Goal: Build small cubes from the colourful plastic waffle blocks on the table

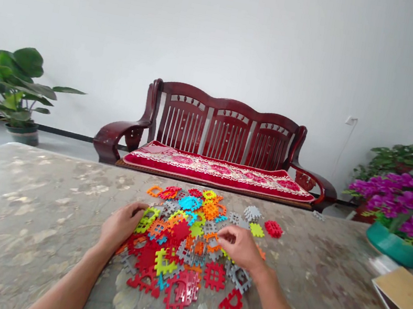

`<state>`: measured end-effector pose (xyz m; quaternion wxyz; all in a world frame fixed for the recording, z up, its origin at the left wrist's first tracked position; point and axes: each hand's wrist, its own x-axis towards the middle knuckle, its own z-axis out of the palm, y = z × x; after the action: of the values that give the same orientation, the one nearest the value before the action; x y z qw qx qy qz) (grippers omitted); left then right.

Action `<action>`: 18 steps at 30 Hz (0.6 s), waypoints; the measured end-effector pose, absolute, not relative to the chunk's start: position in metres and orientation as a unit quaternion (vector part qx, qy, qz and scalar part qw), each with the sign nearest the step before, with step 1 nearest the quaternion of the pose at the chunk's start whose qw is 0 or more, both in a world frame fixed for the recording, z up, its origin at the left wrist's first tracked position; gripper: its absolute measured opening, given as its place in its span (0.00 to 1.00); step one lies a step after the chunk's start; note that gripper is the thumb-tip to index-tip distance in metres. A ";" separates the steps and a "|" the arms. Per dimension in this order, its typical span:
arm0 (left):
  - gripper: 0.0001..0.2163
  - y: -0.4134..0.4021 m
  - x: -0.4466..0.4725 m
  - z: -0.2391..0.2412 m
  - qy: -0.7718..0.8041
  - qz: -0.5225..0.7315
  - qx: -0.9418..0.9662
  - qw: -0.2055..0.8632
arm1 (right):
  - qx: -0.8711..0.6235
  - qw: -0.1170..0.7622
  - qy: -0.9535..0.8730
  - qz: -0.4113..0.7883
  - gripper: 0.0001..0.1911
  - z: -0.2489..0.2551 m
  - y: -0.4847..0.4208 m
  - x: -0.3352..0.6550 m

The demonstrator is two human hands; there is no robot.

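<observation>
A heap of flat plastic interlocking building pieces [180, 231] with notched edges lies on the table in red, orange, lime green, grey and blue. At the heap's left side, the fingers of my left hand [121, 226] curl against a lime green window-shaped piece [146, 220], which looks tilted up. My right hand [240, 246] is over the right side of the heap, its fingers bent and drawn together. Close to those fingertips lies an orange piece [211, 237]; whether they grip anything is hidden. A red window-shaped piece [214, 276] and a red triangular piece [232, 302] lie nearer me.
The patterned table [40, 210] spreads around the heap. At its right stand a teal pot [394, 245] of purple flowers and a box with a tan lid [407, 296]. Behind is a dark red wooden bench [226, 131]; a potted plant [22, 85] stands far left.
</observation>
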<state>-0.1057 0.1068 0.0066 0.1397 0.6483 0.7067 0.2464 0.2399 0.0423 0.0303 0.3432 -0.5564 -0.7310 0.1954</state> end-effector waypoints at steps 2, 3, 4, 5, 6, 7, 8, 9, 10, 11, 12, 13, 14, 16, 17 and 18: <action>0.16 0.107 -0.106 0.006 0.705 0.246 0.650 0.141 | -0.564 0.274 -0.749 0.215 0.06 0.044 0.032 0.231; 0.17 0.108 -0.106 0.006 0.704 0.246 0.651 0.143 | -0.568 0.227 -0.760 0.220 0.05 0.051 0.027 0.229; 0.17 0.108 -0.107 0.005 0.703 0.245 0.652 0.144 | -0.573 0.177 -0.769 0.221 0.05 0.056 0.022 0.228; 0.17 0.109 -0.107 0.004 0.702 0.245 0.653 0.145 | -0.575 0.127 -0.779 0.216 0.09 0.060 0.017 0.227; 0.17 0.109 -0.108 0.003 0.702 0.244 0.653 0.146 | -0.577 0.084 -0.786 0.206 0.14 0.062 0.014 0.226; 0.17 0.109 -0.108 0.003 0.702 0.244 0.653 0.145 | -0.579 0.051 -0.791 0.191 0.18 0.063 0.010 0.224; 0.16 0.109 -0.108 0.003 0.703 0.245 0.652 0.143 | -0.580 0.028 -0.795 0.174 0.22 0.063 0.008 0.222; 0.16 0.109 -0.108 0.003 0.704 0.245 0.652 0.142 | -0.579 0.013 -0.799 0.159 0.24 0.063 0.006 0.219; 0.16 0.109 -0.107 0.003 0.704 0.245 0.652 0.140 | -0.578 0.002 -0.802 0.149 0.24 0.062 0.004 0.216; 0.16 0.108 -0.107 0.004 0.704 0.245 0.652 0.139 | -0.577 -0.007 -0.804 0.144 0.24 0.062 0.003 0.213; 0.16 0.108 -0.107 0.005 0.704 0.244 0.652 0.138 | -0.575 -0.015 -0.805 0.142 0.23 0.062 0.002 0.210; 0.16 0.107 -0.106 0.005 0.705 0.243 0.652 0.138 | -0.575 -0.021 -0.806 0.140 0.22 0.063 0.002 0.208; 0.16 0.107 -0.106 0.006 0.706 0.241 0.651 0.138 | -0.574 -0.025 -0.807 0.137 0.21 0.064 0.001 0.205; 0.17 0.106 -0.106 0.007 0.707 0.236 0.652 0.140 | -0.574 -0.034 -0.808 0.126 0.22 0.066 0.000 0.202; 0.17 0.106 -0.106 0.007 0.707 0.235 0.652 0.141 | -0.575 -0.037 -0.809 0.120 0.23 0.067 0.000 0.201; 0.17 0.106 -0.106 0.007 0.706 0.235 0.654 0.141 | -0.577 -0.038 -0.808 0.115 0.23 0.067 -0.001 0.201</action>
<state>-0.1057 0.1063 0.0069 0.1409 0.6535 0.7056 0.2348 0.2008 -0.0006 0.0674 -0.0384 -0.5772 -0.8076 0.1152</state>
